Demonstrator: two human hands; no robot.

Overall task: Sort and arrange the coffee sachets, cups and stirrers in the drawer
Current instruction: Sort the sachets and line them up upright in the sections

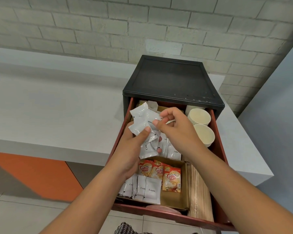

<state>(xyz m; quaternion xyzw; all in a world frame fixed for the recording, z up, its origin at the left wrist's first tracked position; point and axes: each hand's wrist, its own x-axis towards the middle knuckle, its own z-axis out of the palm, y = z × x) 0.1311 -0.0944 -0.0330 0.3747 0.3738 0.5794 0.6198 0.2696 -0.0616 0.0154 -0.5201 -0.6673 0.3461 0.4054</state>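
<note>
The red drawer (pixel 217 144) is pulled out of a black cabinet (pixel 171 78). Over its middle, my left hand (pixel 134 149) grips a bunch of white sachets (pixel 142 122). My right hand (pixel 174 127) pinches the edge of one sachet at the top of that bunch. Below the hands, a cardboard box (pixel 174 198) holds several white cream sachets (pixel 150 190) and red Coffee mate sachets (pixel 171 179). Two stacks of paper cups (pixel 201 125) lie along the drawer's right side. Wooden stirrers (pixel 200 193) fill the front right strip.
More white sachets (pixel 173 151) lie in the drawer under my hands, and others show at its back (pixel 151 105). The cabinet stands on a grey counter (pixel 57 107) against a brick wall. An orange panel (pixel 37 173) and tiled floor lie below left.
</note>
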